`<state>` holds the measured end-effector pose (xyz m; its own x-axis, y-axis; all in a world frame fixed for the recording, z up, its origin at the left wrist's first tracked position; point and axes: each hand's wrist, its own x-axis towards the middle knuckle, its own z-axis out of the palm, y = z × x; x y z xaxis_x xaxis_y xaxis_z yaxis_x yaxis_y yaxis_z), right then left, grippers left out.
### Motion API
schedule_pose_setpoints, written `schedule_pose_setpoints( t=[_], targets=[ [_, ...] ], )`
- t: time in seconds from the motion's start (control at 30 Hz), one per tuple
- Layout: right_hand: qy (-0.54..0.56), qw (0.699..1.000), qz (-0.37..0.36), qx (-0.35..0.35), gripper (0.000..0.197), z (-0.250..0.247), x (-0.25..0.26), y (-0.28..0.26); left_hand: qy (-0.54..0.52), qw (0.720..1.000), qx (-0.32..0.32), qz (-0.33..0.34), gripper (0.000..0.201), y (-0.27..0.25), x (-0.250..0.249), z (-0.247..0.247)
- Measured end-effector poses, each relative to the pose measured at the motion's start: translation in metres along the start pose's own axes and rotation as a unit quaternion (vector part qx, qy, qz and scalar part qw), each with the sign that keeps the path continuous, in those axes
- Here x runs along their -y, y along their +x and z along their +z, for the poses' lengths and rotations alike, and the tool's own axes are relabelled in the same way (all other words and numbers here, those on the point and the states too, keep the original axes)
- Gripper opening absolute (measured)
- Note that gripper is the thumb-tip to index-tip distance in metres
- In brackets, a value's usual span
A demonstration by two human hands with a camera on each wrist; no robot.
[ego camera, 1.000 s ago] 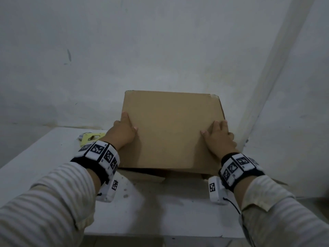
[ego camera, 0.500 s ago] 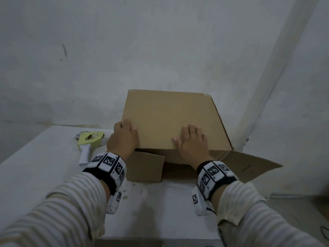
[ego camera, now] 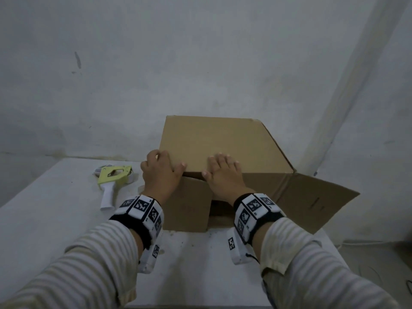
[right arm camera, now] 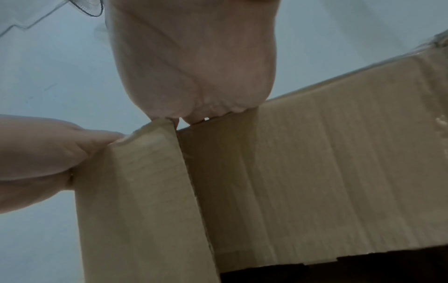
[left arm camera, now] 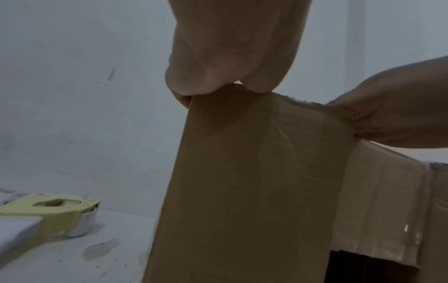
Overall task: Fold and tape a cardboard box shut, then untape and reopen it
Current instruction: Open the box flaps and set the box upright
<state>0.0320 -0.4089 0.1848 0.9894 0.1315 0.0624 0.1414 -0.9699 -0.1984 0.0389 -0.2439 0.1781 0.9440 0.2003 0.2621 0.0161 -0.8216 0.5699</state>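
Note:
The brown cardboard box (ego camera: 218, 141) lies on the white table (ego camera: 55, 219) with its open end facing me. My left hand (ego camera: 160, 172) sits on the front left top corner, fingers bent over the side edge and thumb on top. My right hand (ego camera: 223, 172) lies flat on the top panel beside it, at the front edge. Below the hands, the left flap (ego camera: 187, 206) is folded across the opening; the right flap (ego camera: 312, 201) splays out to the right. The left wrist view shows my palm (left arm camera: 230, 47) on this flap (left arm camera: 242, 191).
A yellow-green tape dispenser (ego camera: 113, 177) with a white handle lies on the table left of the box, close to my left hand. Glossy clear tape (left arm camera: 387, 210) clings to the cardboard. White walls stand right behind the box, and the table ends just past the right flap.
The box has settled back and lower. Both hands slid to the front edge of the top panel, the right one moving left. The left flap now crosses the opening and the right flap spreads outward.

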Motion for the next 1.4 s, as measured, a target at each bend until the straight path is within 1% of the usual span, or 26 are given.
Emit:
schedule_pose_setpoints(
  t=[0.07, 0.13, 0.23, 0.27, 0.3, 0.37, 0.4, 0.5, 0.6, 0.7, 0.77, 0.87, 0.93, 1.03, 1.1, 1.17, 1.27, 1.33, 1.4],
  targets=[
    [0.011, 1.0, 0.007, -0.001, 0.058, 0.001, 0.006, 0.004, -0.023, 1.0, 0.018, 0.003, 0.061, 0.001, 0.005, 0.002],
    [0.02, 1.0, 0.011, 0.009, 0.059, 0.0, 0.013, 0.007, -0.043, 0.998, 0.035, 0.006, 0.065, 0.004, 0.011, -0.001],
    [0.021, 0.999, 0.008, 0.033, 0.061, -0.001, 0.019, 0.014, -0.053, 0.994, 0.093, 0.01, 0.067, 0.017, 0.022, -0.012],
    [0.023, 0.999, 0.008, 0.041, 0.062, -0.001, 0.02, 0.017, -0.054, 0.992, 0.117, 0.014, 0.065, 0.021, 0.025, -0.016],
    [0.026, 0.999, 0.009, 0.046, 0.064, -0.002, 0.019, 0.019, -0.055, 0.989, 0.135, 0.022, 0.057, 0.024, 0.027, -0.02],
    [0.031, 0.998, 0.014, 0.054, 0.067, -0.002, 0.018, 0.023, -0.054, 0.985, 0.157, 0.038, 0.03, 0.029, 0.027, -0.027],
    [0.033, 0.998, 0.016, 0.055, 0.068, -0.002, 0.017, 0.025, -0.049, 0.984, 0.167, 0.043, 0.027, 0.031, 0.027, -0.029],
    [0.032, 0.998, 0.018, 0.048, 0.069, 0.001, 0.014, 0.027, -0.053, 0.978, 0.195, 0.045, 0.032, 0.036, 0.026, -0.034],
    [0.011, 0.999, 0.018, 0.047, 0.071, 0.002, 0.009, 0.029, -0.119, 0.965, 0.231, 0.025, 0.044, 0.036, 0.027, -0.043],
    [-0.013, 0.999, 0.014, 0.033, 0.07, 0.004, 0.007, 0.029, -0.153, 0.952, 0.266, -0.006, 0.042, 0.032, 0.033, -0.051],
    [-0.02, 1.0, 0.01, 0.016, 0.07, 0.006, 0.009, 0.027, -0.137, 0.949, 0.282, -0.031, 0.042, 0.031, 0.037, -0.06],
    [-0.022, 1.0, 0.011, 0.001, 0.07, 0.011, 0.015, 0.024, -0.092, 0.95, 0.297, -0.039, 0.039, 0.031, 0.042, -0.074],
    [-0.024, 1.0, 0.013, -0.003, 0.07, 0.012, 0.018, 0.023, -0.067, 0.951, 0.299, -0.028, 0.033, 0.031, 0.046, -0.081],
    [-0.026, 0.999, 0.016, -0.009, 0.071, 0.014, 0.021, 0.023, -0.011, 0.959, 0.284, 0.001, 0.026, 0.032, 0.052, -0.085],
    [-0.03, 0.999, 0.015, -0.015, 0.071, 0.016, 0.022, 0.023, 0.051, 0.961, 0.268, 0.04, 0.025, 0.033, 0.053, -0.087],
    [-0.03, 0.999, 0.013, -0.02, 0.07, 0.016, 0.02, 0.023, 0.14, 0.953, 0.251, 0.093, 0.02, 0.034, 0.052, -0.087],
    [-0.031, 0.999, 0.012, -0.027, 0.07, 0.015, 0.015, 0.023, 0.25, 0.932, 0.21, 0.157, 0.015, 0.035, 0.054, -0.085],
    [-0.033, 0.999, 0.012, -0.027, 0.069, 0.013, 0.012, 0.022, 0.301, 0.919, 0.175, 0.186, 0.019, 0.036, 0.057, -0.084],
    [-0.033, 0.999, 0.012, -0.027, 0.069, 0.012, 0.009, 0.022, 0.327, 0.911, 0.14, 0.209, 0.021, 0.036, 0.06, -0.082]
  ],
)
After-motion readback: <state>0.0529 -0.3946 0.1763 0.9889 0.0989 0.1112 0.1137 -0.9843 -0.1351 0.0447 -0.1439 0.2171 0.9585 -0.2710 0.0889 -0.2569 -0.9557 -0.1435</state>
